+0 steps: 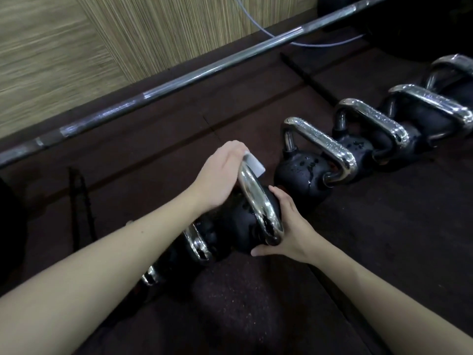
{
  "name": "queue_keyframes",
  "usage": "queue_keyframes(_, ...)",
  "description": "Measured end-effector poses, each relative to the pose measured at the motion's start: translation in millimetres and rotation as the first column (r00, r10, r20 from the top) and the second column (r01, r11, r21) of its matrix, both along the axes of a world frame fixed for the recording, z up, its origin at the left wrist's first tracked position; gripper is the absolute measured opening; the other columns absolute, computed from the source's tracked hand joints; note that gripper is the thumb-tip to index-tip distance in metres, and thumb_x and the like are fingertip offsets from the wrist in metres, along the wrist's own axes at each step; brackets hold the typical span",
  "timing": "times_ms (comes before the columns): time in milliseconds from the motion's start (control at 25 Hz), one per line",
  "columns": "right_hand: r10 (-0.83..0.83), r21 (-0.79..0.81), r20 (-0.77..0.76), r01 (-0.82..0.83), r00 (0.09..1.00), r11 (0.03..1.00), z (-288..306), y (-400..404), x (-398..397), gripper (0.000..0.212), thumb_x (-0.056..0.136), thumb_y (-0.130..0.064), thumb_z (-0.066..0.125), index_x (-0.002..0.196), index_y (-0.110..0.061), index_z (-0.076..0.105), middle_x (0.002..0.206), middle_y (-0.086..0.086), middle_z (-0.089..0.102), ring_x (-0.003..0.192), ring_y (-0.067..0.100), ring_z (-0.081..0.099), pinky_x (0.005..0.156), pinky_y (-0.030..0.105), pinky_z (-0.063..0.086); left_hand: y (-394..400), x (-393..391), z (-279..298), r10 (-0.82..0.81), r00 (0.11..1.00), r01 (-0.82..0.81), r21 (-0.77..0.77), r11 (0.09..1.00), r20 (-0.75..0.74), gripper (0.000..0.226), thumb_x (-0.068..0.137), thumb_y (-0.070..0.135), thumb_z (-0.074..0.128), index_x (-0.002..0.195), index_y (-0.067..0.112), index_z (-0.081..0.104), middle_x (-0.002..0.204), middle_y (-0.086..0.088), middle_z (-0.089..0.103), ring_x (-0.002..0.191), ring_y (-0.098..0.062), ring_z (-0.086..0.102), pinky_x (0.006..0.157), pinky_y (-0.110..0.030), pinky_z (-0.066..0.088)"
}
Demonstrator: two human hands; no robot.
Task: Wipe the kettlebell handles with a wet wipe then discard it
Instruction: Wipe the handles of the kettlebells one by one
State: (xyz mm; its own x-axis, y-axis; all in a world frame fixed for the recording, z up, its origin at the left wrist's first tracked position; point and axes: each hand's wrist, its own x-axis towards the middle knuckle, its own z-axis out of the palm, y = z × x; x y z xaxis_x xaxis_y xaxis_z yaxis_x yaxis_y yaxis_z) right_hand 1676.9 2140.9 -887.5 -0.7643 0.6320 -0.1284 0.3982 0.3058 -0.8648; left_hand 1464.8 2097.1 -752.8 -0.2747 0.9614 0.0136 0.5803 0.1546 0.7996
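Observation:
A row of black kettlebells with chrome handles runs diagonally across the dark floor. My left hand (220, 172) presses a white wet wipe (256, 163) around the far top end of the chrome handle (258, 201) of the kettlebell in the middle (238, 226). My right hand (289, 229) holds the near side of that same kettlebell's body and the handle's lower end. To the right, wet-looking kettlebells (302, 172) with shiny handles (322, 147) stand in line. Two more chrome handles (197, 242) show under my left forearm.
A long steel barbell (179, 80) lies on the floor along the wood-grain wall (76, 47) behind the row. A thin grey cable (320, 44) loops at the back. Dark rubber floor mat (256, 303) stretches in front of me.

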Motion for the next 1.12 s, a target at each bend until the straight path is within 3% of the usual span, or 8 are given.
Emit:
queue_keyframes(160, -0.015, 0.016, 0.015, 0.015, 1.000, 1.000, -2, -2, -1, 0.153, 0.046, -0.056, 0.102, 0.165, -0.027, 0.010, 0.169, -0.014, 0.010, 0.161, 0.010, 0.010, 0.131, 0.038, 0.021, -19, 17, -6, -0.137, 0.947, 0.168, 0.086, 0.982, -0.291, 0.038, 0.107, 0.045, 0.037, 0.095, 0.022, 0.065, 0.098, 0.000, 0.067, 0.105, -0.022, 0.061, 0.107, -0.051, 0.042)
queue_keyframes(400, 0.003, 0.016, 0.040, -0.003, 0.999, 1.000, -4, 3, -3, 0.109, 0.080, -0.069, 0.064, 0.164, -0.035, 0.004, 0.172, -0.009, 0.006, 0.161, 0.010, 0.011, 0.132, 0.039, 0.021, -84, 58, -58, -0.276, 0.111, 0.750, -0.102, 0.653, -0.955, 0.053, 0.108, 0.050, 0.043, 0.117, 0.009, 0.074, 0.127, -0.004, 0.072, 0.146, -0.024, 0.050, 0.133, -0.043, 0.011)
queue_keyframes(480, -0.010, 0.007, 0.036, 0.010, 0.999, 1.000, -3, 1, -3, 0.111, 0.074, -0.070, 0.071, 0.159, -0.051, 0.002, 0.172, -0.009, 0.007, 0.161, 0.011, 0.013, 0.130, 0.035, 0.022, -73, 55, -56, -0.202, 0.160, 0.714, -0.028, 0.700, -0.966, 0.050, 0.106, 0.050, 0.044, 0.120, 0.010, 0.072, 0.124, -0.003, 0.073, 0.141, -0.024, 0.052, 0.133, -0.044, 0.010)
queue_keyframes(600, -0.027, -0.002, 0.028, 0.027, 0.999, 1.000, -8, 1, -1, 0.148, 0.046, -0.069, 0.092, 0.164, -0.036, 0.009, 0.171, -0.007, 0.013, 0.161, 0.011, 0.013, 0.130, 0.033, 0.021, -35, 33, -29, -0.124, 0.605, 0.475, 0.232, 0.849, -0.787, 0.040, 0.102, 0.037, 0.042, 0.106, 0.009, 0.070, 0.106, -0.006, 0.069, 0.114, -0.025, 0.058, 0.127, -0.052, 0.020)
queue_keyframes(720, -0.020, -0.007, 0.010, 0.020, 1.000, 1.000, -1, 0, -1, 0.154, 0.045, -0.056, 0.102, 0.165, -0.030, 0.008, 0.169, -0.015, 0.009, 0.160, 0.008, 0.011, 0.130, 0.032, 0.020, 4, 4, -5, -0.057, 0.986, 0.073, 0.103, 0.992, -0.156, 0.054, 0.108, 0.037, 0.026, 0.085, 0.012, 0.068, 0.087, -0.001, 0.067, 0.085, -0.009, 0.057, 0.094, -0.039, 0.043)
queue_keyframes(840, 0.002, -0.006, 0.014, -0.002, 1.000, 1.000, 2, 0, 0, 0.153, 0.050, -0.048, 0.104, 0.164, -0.034, 0.004, 0.166, -0.023, 0.003, 0.160, 0.005, 0.004, 0.131, 0.032, 0.017, 15, 1, -7, 0.191, 0.888, -0.141, -0.148, 0.979, 0.418, 0.069, 0.112, 0.053, 0.026, 0.074, 0.030, 0.078, 0.073, 0.012, 0.072, 0.070, -0.001, 0.063, 0.077, -0.026, 0.044)
queue_keyframes(1000, -0.021, 0.003, 0.025, 0.021, 0.999, 1.000, -2, 0, 0, 0.152, 0.048, -0.049, 0.104, 0.165, -0.028, 0.009, 0.169, -0.012, 0.008, 0.159, 0.005, 0.010, 0.129, 0.028, 0.019, -27, 17, -16, -0.129, 0.961, 0.191, 0.252, 0.949, -0.243, 0.040, 0.111, 0.049, 0.032, 0.113, 0.034, 0.069, 0.114, 0.021, 0.061, 0.121, -0.008, 0.054, 0.113, -0.034, 0.033)
queue_keyframes(1120, 0.000, 0.085, 0.054, -0.005, 0.999, 0.996, -14, 5, -1, 0.139, 0.060, -0.072, 0.088, 0.166, -0.020, 0.014, 0.170, -0.001, 0.012, 0.161, 0.012, 0.012, 0.131, 0.036, 0.020, -51, 40, -27, -0.284, 0.483, 0.639, 0.111, 0.761, -0.829, 0.053, 0.098, 0.058, 0.049, 0.112, 0.012, 0.073, 0.117, -0.005, 0.068, 0.133, -0.029, 0.048, 0.129, -0.051, 0.014)
